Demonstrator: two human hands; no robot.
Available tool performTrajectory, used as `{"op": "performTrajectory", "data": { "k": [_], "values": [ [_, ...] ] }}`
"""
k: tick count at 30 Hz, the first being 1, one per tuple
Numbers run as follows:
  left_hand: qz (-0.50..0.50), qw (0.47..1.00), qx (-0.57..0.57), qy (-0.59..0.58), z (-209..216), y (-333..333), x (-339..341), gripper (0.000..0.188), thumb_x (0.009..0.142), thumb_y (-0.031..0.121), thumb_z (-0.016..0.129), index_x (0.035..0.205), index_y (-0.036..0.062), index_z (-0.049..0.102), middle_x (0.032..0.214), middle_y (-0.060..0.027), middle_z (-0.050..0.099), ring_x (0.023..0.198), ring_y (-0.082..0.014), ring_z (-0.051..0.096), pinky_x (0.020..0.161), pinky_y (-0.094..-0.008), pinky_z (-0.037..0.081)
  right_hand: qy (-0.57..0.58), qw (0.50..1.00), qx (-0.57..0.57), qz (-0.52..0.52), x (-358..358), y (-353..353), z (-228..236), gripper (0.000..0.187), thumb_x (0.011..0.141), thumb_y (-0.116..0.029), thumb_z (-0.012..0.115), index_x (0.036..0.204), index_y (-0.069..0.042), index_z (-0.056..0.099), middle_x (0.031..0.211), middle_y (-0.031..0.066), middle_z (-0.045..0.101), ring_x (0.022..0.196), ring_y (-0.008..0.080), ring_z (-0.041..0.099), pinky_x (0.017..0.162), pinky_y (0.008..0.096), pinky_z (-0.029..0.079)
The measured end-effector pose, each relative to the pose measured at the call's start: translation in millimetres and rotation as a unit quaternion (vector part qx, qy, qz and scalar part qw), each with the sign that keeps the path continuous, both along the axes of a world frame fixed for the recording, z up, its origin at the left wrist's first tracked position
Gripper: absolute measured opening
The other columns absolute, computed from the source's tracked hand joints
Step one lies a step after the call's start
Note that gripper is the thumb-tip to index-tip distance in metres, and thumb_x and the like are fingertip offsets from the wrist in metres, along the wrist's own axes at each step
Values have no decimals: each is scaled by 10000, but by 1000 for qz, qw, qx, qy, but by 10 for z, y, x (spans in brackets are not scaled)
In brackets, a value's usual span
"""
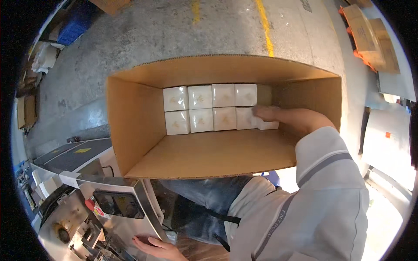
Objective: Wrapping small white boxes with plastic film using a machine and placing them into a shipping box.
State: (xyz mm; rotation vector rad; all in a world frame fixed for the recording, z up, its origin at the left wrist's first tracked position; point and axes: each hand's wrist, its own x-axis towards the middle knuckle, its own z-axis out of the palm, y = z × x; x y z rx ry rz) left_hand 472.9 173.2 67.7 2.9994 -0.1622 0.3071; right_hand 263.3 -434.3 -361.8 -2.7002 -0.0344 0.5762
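A large open cardboard box (209, 154) stands in front of me. On its bottom, along the left and middle, small white square packages (200, 96) with shiny wrapping and a faint gold mark sit in two rows. My right hand (264, 113) reaches in from the right, fingers bent down over one more white package (267, 125) at the right end of the near row. Its fingers are blurred and partly hidden, so their grip does not show. At the lower left, my left hand (157, 249) lies with fingers stretched out against a metal machine's edge (150, 217), holding nothing.
The steel machine (115, 222) has a dark panel (118, 204) and a red knob (89, 203). Beyond the box is a concrete floor (174, 39) with yellow lines. Cardboard boxes (365, 37) stand at the far right; a blue bin (75, 28) is at the far left.
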Motion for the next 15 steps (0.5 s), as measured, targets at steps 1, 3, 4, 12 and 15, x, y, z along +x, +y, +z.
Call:
{"op": "performTrajectory", "data": {
  "k": [1, 3, 4, 12, 15],
  "values": [
    [5, 1000, 14, -9, 34, 54, -26, 503, 1066, 302, 442, 1422, -53, 442, 1462, -258, 454, 1341, -417, 444, 1101, -497, 366, -138, 990, -4, 28, 53, 97, 217, 371, 710, -120, 778, 1044, 16, 691, 1012, 220, 689, 1034, 393, 657, 868, 444, 553],
    [23, 999, 16, -23, 39, 28, -52, 495, 1065, 304, 440, 1415, -47, 454, 1452, -263, 463, 1333, -413, 454, 1095, -490, 372, 111, 992, -22, -49, 264, 94, 671, 432, 688, -145, 801, 1071, 12, 680, 1043, 229, 683, 1041, 391, 658, 873, 448, 553],
    [23, 999, 13, -20, 12, 58, -57, 495, 1065, 304, 440, 1415, -47, 454, 1452, -263, 463, 1333, -413, 454, 1095, -490, 372, 351, 927, -49, -123, 334, 89, 794, 494, 665, -169, 824, 1099, 8, 669, 1073, 237, 677, 1047, 390, 658, 878, 453, 552],
    [-17, 999, -2, -37, -113, 180, -5, 500, 1069, 316, 425, 1405, -51, 465, 1439, -265, 477, 1313, -413, 479, 1097, -482, 377, 323, 934, -79, -132, -15, -209, 56, 735, 570, -192, 902, 1217, -5, 609, 1116, 225, 680, 1078, 370, 654, 904, 455, 540],
    [21, 1000, -13, -14, -11, 31, -16, 497, 1071, 303, 423, 1411, -57, 459, 1439, -261, 479, 1323, -406, 471, 1093, -478, 379, 298, 947, 19, -116, -26, -248, -43, 816, 528, -187, 935, 1251, -22, 593, 1137, 209, 680, 1085, 356, 651, 921, 450, 529]
  ]
}}
